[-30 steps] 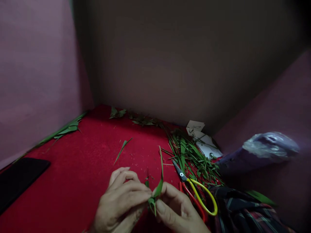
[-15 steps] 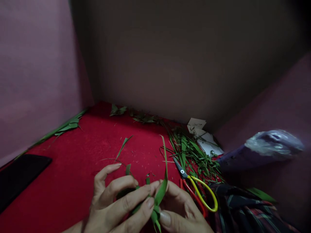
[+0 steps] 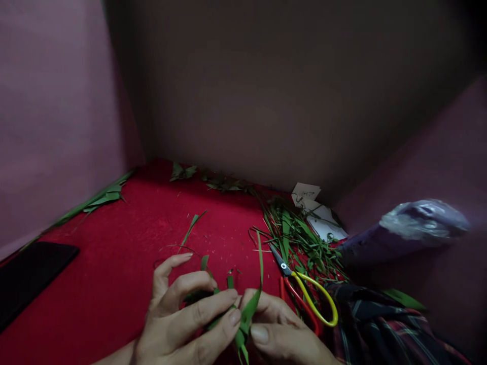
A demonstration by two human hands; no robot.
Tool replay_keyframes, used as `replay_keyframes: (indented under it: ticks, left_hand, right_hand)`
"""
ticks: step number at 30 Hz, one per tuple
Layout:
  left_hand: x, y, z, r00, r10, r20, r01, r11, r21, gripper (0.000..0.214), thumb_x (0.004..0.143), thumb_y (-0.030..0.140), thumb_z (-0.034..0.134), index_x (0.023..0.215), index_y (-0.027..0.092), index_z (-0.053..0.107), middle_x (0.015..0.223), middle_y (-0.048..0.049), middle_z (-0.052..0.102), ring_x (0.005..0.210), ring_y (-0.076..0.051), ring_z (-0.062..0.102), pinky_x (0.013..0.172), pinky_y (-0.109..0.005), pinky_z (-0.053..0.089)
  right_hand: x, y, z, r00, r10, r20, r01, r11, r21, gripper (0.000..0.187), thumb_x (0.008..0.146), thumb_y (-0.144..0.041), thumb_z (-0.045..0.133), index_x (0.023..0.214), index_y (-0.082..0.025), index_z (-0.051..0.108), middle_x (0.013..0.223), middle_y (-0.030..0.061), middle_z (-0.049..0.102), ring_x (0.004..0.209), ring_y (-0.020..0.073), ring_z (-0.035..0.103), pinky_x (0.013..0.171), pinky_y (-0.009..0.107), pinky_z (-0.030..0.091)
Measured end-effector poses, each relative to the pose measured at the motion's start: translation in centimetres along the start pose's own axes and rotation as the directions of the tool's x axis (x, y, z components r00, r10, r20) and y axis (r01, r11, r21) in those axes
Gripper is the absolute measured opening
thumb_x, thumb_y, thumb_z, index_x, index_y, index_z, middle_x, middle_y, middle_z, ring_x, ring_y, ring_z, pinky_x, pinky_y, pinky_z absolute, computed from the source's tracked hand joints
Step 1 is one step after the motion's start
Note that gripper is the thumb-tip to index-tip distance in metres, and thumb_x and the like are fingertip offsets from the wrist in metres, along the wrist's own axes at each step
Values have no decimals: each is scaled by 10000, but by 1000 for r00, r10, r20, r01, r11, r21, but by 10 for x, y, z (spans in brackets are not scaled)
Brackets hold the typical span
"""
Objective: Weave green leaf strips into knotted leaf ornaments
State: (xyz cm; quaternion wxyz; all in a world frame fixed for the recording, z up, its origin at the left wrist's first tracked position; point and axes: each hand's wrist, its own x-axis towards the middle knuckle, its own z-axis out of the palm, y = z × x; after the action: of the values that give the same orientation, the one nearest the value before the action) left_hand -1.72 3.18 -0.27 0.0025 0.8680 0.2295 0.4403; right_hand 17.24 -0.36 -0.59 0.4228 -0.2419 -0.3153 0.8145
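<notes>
The left hand (image 3: 186, 324), left of the scissors (image 3: 293, 274), pinches with its other fingers loosely spread; the right hand (image 3: 279, 324), nearer the scissors, pinches the same leaf strip (image 3: 251, 306) — left of the scissors, between both hands, long axis pointing forward.

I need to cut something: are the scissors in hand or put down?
Put down: the scissors lie at the edge of the leaf pile; left hand and right hand hold a green leaf strip.

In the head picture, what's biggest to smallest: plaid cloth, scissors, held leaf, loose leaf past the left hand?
1. Plaid cloth
2. Scissors and held leaf: about equally long, too close to rank
3. Loose leaf
</notes>
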Motion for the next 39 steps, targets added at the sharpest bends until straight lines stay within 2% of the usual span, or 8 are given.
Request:
replay_keyframes:
  ticks: [8,12,15,20,25,30,35,39]
  left_hand:
    - [3,-6,-4,988,125,92,-130,990,51,257,832,148,523,1009,285,649,984,70,728,886,-159,589,1059,-465,228]
    - [5,3,8,975,-37,-217,33,999,-22,259,897,209,445,840,299,681,815,87,748,795,-140,594,1013,-471,301]
    - [4,9,16,963,-64,-261,57,998,-38,249,907,270,448,829,301,682,776,79,748,764,-132,599,996,-469,330]
    - [5,8,14,972,-63,-225,55,998,-42,232,903,257,435,867,298,660,754,71,744,741,-136,603,986,-467,318]
    - [16,6,9,983,-183,35,186,973,-140,227,782,92,516,875,276,611,662,69,700,715,-154,567,947,-440,270]
    - [18,3,16,966,-256,-37,248,957,-153,241,733,20,529,817,230,611,587,50,635,677,-158,543,878,-431,329]
    - [15,1,20,946,-314,83,325,923,-206,153,713,66,567,708,198,645,572,21,587,632,-149,538,717,-343,430]
    - [16,2,24,817,-523,244,575,771,-274,128,709,145,607,617,193,681,578,-2,565,606,-150,551,575,-271,441]
  right_hand:
    - [4,3,0,1000,24,-16,-22,990,137,194,641,-272,719,771,-157,632,673,-7,538,670,120,524,703,242,375]
    - [5,4,-2,1000,18,-14,-16,991,134,154,595,-203,726,656,-151,594,620,-28,518,579,88,474,608,213,349]
    - [5,6,-5,998,58,-6,-58,994,95,130,590,-156,702,637,-138,583,580,-38,506,521,68,427,530,197,303]
    - [6,5,-3,996,87,4,-87,993,78,123,591,-184,692,624,-129,587,559,-31,527,506,70,460,526,194,332]
    - [4,0,2,991,27,-132,-41,994,-100,304,710,-409,691,729,-149,535,514,-27,550,474,74,500,504,183,344]
    - [-2,-5,6,946,-79,-316,-36,938,-345,437,666,-494,723,808,-194,439,563,-49,550,454,65,485,444,164,325]
    - [-6,-12,7,900,-375,-222,7,522,-853,167,802,-325,619,886,-188,573,760,19,596,675,132,558,608,234,427]
    - [-6,-14,3,900,-434,-43,48,197,-979,164,887,-246,478,831,-168,611,742,45,596,670,141,563,602,239,421]
